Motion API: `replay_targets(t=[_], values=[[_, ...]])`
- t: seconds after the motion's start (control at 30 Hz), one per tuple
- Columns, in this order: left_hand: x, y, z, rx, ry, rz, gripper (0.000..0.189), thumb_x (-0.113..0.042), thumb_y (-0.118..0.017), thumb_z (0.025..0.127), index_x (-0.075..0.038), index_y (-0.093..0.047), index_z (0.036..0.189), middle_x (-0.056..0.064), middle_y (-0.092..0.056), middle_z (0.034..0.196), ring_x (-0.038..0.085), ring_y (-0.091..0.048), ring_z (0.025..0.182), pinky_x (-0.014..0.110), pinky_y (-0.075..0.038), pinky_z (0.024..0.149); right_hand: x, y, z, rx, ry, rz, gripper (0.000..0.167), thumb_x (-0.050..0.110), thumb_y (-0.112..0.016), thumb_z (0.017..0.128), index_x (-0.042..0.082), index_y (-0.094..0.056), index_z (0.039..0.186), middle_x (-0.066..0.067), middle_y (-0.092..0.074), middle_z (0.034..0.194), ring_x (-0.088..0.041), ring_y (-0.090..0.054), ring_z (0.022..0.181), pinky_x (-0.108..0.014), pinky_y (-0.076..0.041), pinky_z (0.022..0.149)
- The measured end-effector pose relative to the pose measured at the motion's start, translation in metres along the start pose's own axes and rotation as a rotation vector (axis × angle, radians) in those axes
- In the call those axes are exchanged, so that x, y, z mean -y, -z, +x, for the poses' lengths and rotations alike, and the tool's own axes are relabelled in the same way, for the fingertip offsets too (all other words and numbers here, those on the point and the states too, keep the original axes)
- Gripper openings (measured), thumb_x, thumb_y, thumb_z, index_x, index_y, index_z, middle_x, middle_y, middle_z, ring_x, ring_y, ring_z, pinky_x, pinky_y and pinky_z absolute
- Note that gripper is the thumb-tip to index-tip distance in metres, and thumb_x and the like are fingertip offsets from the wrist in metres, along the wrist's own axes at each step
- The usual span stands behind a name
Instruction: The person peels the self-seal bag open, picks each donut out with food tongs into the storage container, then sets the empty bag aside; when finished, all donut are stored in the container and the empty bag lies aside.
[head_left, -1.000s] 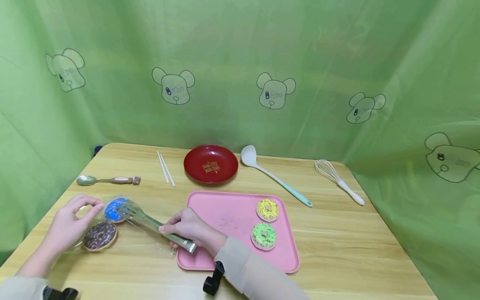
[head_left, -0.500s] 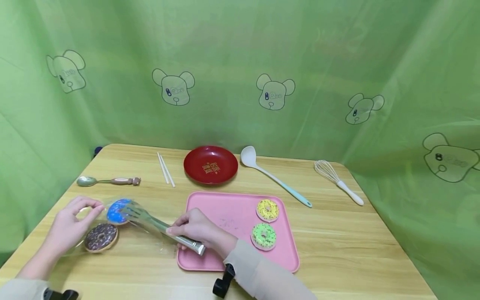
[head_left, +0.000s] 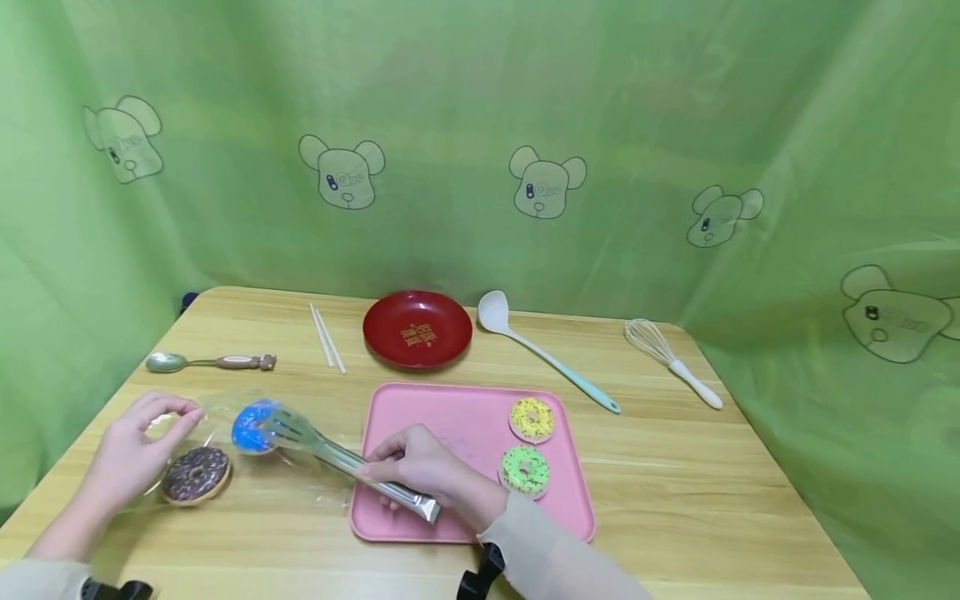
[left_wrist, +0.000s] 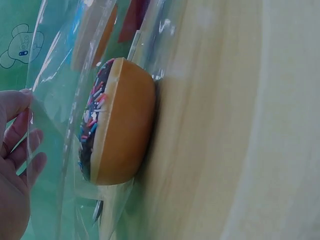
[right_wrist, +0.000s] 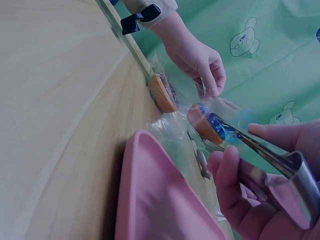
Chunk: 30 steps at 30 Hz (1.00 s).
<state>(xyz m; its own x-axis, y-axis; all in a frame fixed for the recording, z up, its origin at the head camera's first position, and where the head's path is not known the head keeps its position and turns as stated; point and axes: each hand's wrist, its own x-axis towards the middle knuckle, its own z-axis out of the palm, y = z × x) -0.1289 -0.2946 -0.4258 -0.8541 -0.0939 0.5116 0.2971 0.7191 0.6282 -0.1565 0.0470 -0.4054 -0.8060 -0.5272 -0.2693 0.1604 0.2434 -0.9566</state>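
A green curtain (head_left: pixel 450 83) backs the table (head_left: pixel 675 483). On my feed the blue donut (head_left: pixel 251 428) sits between the tips of the tongs (head_left: pixel 341 457), seemingly off the table, amid clear plastic (left_wrist: pixel 52 65). My right grip (head_left: pixel 420 467) is clamped round the tongs; my left grip (head_left: pixel 138 442) pinches the plastic's edge. I'd squeeze evenly, draw level, and hold that edge high so nothing snags. From the blue donut, the brown one (head_left: pixel 197 476) lies near eight o'clock, the tray (head_left: pixel 442 408) between three and four.
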Motion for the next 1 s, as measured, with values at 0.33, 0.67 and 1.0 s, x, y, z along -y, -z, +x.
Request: replay_targets(t=[0.33,0.67,1.0], values=[[-0.001,0.000,0.000,0.008,0.007,0.003,0.009,-0.013,-0.066,0.087,-0.007,-0.065,0.094,-0.015,-0.055,0.094,-0.012,-0.042,0.093,0.003,-0.027,0.080,-0.004,0.016,-0.026,-0.018,-0.001,-0.044,0.015,0.011,-0.072,0.079,0.000,-0.069,0.089,-0.021,-0.064,0.073,-0.020,-0.058,0.049,-0.031,-0.052,0.044],[0.001,-0.002,0.000,-0.013,-0.017,-0.014,0.009,-0.010,-0.067,0.086,-0.005,-0.065,0.093,-0.018,-0.055,0.092,-0.012,-0.044,0.091,0.001,-0.028,0.079,-0.018,0.036,-0.049,-0.038,-0.025,-0.005,0.022,0.012,-0.072,0.079,-0.001,-0.067,0.096,-0.021,-0.063,0.074,-0.020,-0.058,0.050,-0.028,-0.051,0.042],[0.005,-0.003,0.000,-0.004,-0.020,-0.018,0.010,-0.010,-0.067,0.085,-0.007,-0.066,0.095,-0.016,-0.056,0.093,-0.011,-0.044,0.092,0.001,-0.028,0.080,-0.036,0.056,-0.075,-0.066,0.001,-0.026,0.027,0.011,-0.070,0.081,-0.007,-0.064,0.099,-0.016,-0.063,0.072,-0.017,-0.057,0.048,-0.029,-0.051,0.043]])
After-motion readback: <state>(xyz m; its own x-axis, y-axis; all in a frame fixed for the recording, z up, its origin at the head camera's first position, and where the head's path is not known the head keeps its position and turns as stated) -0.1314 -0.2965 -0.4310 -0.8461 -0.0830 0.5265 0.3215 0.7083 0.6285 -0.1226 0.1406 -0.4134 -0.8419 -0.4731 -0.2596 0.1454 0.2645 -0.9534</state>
